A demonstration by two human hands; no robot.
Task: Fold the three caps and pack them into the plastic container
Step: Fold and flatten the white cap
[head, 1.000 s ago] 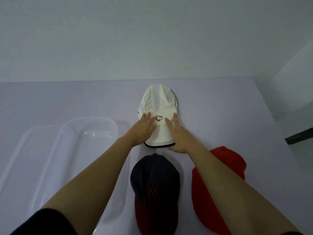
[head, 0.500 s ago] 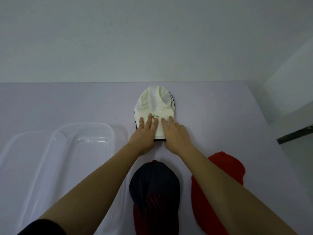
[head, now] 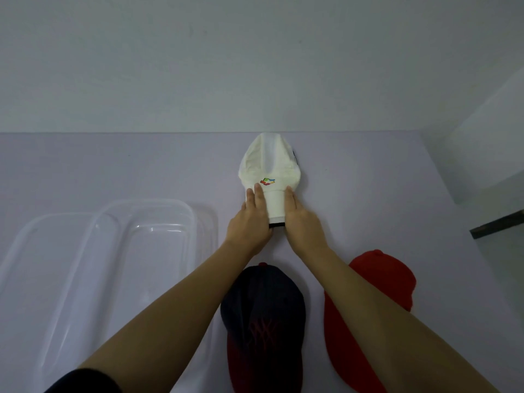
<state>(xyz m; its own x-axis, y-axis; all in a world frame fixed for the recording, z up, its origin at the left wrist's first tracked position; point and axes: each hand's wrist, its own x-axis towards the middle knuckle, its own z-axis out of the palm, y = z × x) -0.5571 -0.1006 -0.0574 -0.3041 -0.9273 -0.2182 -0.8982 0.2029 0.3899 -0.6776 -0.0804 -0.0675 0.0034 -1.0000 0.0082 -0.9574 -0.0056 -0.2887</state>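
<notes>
A white cap [head: 269, 165] with a small coloured logo lies at the far middle of the table, its brim toward me. My left hand [head: 251, 222] and my right hand [head: 302, 222] press in on the two sides of the brim, which is squeezed narrow between them. Its crown is pinched into a ridge. A dark navy cap [head: 263, 319] with a red brim lies near me under my forearms. To its right rests a red cap [head: 377, 282], partly hidden by my right forearm. A clear plastic container [head: 141, 222] sits at the left with nothing in it.
The pale table [head: 368, 194] ends at a white wall behind the white cap. Its right edge drops off toward a dark bar [head: 496, 228] at the far right. A second clear tray or lid [head: 34, 239] lies against the container's left side.
My hands slid from on top of the white cap's brim to its two sides and pushed inward. The brim has narrowed and the crown has bunched up.
</notes>
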